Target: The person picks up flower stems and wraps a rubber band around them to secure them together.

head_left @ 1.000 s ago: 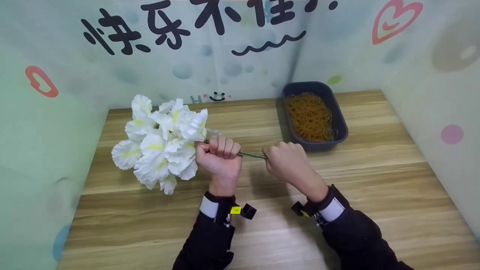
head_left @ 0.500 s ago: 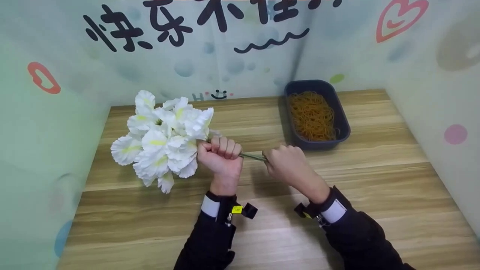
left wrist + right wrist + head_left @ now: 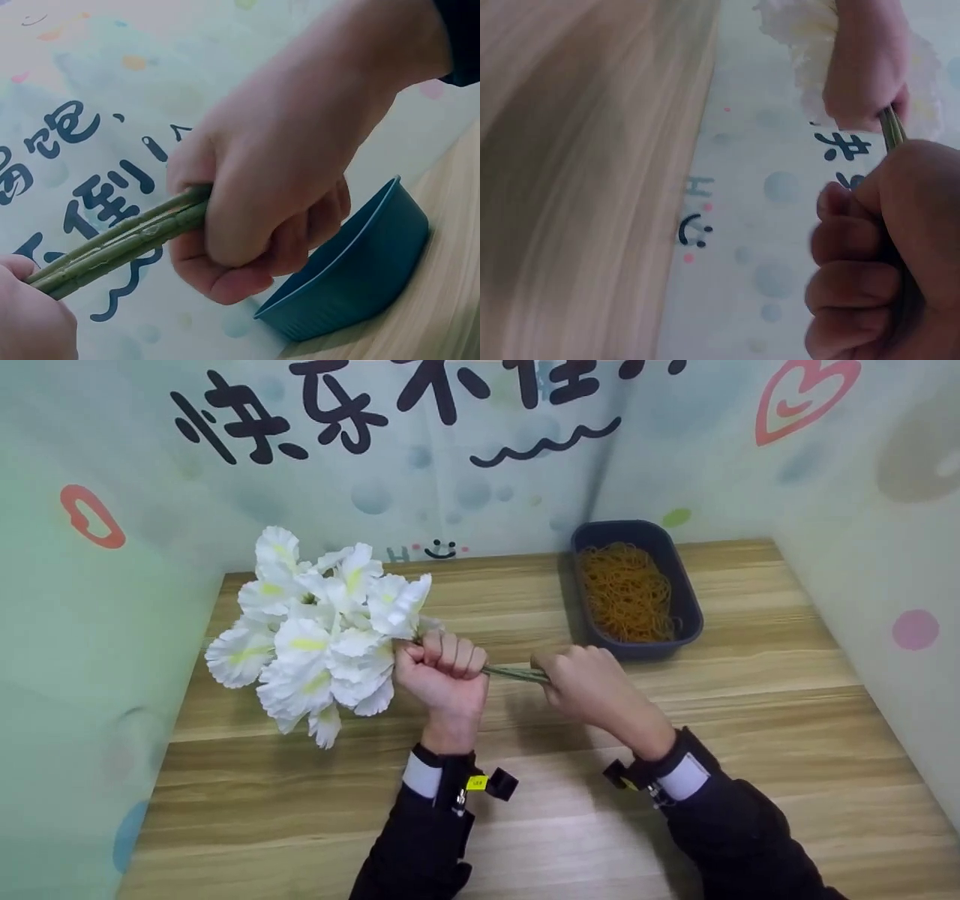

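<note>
A bunch of white flowers (image 3: 315,637) with yellow-streaked petals is held up over the left part of the table. My left hand (image 3: 444,682) grips the stems just below the blooms, fingers curled round them. Further down, my right hand (image 3: 592,686) holds the lower stems in a fist. Between the two hands a short stretch of green stems (image 3: 120,244) shows, several lying side by side. In the right wrist view the fingers (image 3: 851,289) of my right hand wrap the stems, and the stem ends are hidden inside the fist.
A dark blue tub (image 3: 686,611) full of tan rubber bands (image 3: 626,592) stands at the back of the wooden table (image 3: 787,675), just beyond my right hand. Printed cloth walls (image 3: 465,495) enclose the table at the back and both sides.
My right hand has shifted slightly right and toward me along the stems, so a bit more stem shows. The blooms have swung a little left; the left hand has hardly moved.
</note>
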Motion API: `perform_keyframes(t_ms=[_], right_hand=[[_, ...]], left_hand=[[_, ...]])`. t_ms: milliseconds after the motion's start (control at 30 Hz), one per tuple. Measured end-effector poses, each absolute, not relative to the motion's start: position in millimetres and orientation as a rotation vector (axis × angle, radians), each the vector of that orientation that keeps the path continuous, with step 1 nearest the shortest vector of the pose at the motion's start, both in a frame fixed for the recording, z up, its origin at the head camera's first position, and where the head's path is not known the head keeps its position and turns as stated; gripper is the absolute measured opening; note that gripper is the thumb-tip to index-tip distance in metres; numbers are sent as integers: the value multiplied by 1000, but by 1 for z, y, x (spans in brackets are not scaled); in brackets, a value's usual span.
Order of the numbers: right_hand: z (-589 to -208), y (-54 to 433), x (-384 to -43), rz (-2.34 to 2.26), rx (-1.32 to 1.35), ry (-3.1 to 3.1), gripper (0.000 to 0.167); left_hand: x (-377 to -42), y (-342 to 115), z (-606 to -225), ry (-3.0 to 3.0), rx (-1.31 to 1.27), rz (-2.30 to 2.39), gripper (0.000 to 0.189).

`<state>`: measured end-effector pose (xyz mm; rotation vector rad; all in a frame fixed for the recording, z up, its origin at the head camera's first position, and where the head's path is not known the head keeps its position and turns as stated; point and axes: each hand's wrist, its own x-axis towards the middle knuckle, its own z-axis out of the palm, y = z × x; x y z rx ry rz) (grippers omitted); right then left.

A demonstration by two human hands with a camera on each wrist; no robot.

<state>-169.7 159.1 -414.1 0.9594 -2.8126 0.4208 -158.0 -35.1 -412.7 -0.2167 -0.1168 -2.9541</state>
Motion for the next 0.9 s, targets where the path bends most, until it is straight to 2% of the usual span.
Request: perform_keyframes(t_ms=[67, 200, 367, 500, 733, 900], right_hand=[[-412, 171, -178, 396, 972, -2843, 8], [-409, 202, -206, 394, 896, -2884, 23], [-410, 247, -247, 452, 637, -2962, 42], [-416, 268, -268, 456, 529, -3022, 40], [-434, 276, -284, 438, 416, -3146, 39], [-443, 277, -288, 424, 396, -3163, 43]], left_hand=[[-157, -37, -411, -106, -184, -2933, 40], [-156, -42, -407, -76, -151, -2901, 41], [-154, -44, -406, 9, -261, -2938, 38], [-155, -44, -408, 33, -330, -2935, 42], [-158, -44, -408, -47, -267, -2932, 68], [-156, -44, -404, -48, -285, -2947, 66]])
